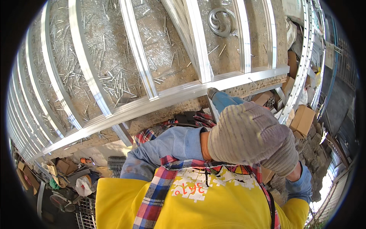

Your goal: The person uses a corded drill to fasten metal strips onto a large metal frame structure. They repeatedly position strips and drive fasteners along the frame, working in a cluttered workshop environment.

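Note:
My left hand (243,133), in a striped grey knit glove, is closed around a blue riveter-like tool (227,100). The tool's dark nose meets the side of a long aluminium rail (171,98), just below where an upright aluminium bar (200,43) joins it. My right hand (283,157), also gloved, is pressed against the left one at the rear of the tool. Its fingers and the tool's handle are mostly hidden. A thin rivet (251,81) sticks out of the rail to the right of the nose.
Several parallel aluminium bars (137,51) cross a worn board (171,57) strewn with spent rivet stems (121,86). A swirled metal ring (221,22) lies between bars. Cardboard boxes (303,120) and a perforated metal strip (297,80) are at right. Clutter, including a white bag (83,186), lies lower left.

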The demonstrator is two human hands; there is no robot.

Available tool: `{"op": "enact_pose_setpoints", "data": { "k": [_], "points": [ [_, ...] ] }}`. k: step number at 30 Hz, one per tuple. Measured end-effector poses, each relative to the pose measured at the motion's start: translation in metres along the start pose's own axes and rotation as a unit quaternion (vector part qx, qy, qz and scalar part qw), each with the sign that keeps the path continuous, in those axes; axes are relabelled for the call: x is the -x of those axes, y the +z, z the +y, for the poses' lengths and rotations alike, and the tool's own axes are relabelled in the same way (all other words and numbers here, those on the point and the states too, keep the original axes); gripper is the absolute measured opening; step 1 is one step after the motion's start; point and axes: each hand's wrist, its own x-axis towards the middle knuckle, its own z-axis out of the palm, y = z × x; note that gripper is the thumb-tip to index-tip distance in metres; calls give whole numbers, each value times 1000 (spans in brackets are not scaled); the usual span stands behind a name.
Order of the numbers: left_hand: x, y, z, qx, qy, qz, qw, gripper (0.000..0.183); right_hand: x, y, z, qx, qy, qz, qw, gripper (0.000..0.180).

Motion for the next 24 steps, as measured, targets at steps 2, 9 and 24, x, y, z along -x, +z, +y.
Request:
{"op": "enact_pose_setpoints", "data": {
  "k": [2,9,24],
  "points": [
    [-5,7,11,-146,-22,117,982,28,-11,-2,-6,146,-48,37,987,51],
    [-35,-20,-7,169,-27,-40,984,24,-15,-4,-15,266,-96,93,955,53],
    [11,-212,-165,-776,-198,-314,510,37,22,2,51,-23,-53,298,953,41]
  ]
}}
